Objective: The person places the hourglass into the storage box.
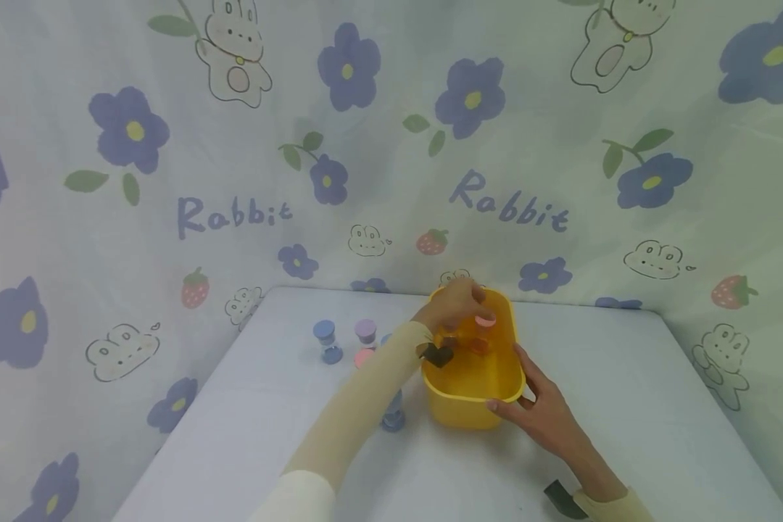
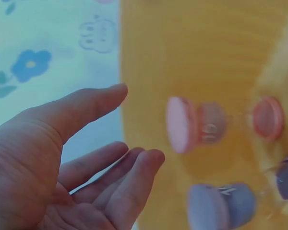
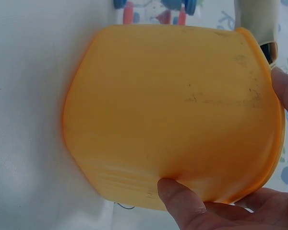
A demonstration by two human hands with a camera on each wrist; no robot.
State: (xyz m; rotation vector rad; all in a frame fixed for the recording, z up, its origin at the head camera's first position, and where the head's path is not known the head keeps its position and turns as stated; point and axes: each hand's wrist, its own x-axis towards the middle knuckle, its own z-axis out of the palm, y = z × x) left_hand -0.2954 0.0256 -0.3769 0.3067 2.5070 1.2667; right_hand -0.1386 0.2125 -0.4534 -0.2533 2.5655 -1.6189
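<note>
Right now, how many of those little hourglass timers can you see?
6, some possibly hidden: blue timer, purple timer and pink timer stand on the table, another beside the sleeve; two in the yellow tub: pink, purple.

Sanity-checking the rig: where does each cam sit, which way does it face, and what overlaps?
Head: worn high, looks forward and down at the table and yellow tub; both forearms and hands show.
Left wrist: at the left hand, faces into the tub at the pink hourglass; palm and relaxed fingers show.
Right wrist: at the right hand, faces the tub's outer wall; thumb and fingers grip its rim.
Shared: all three see the tub.
</note>
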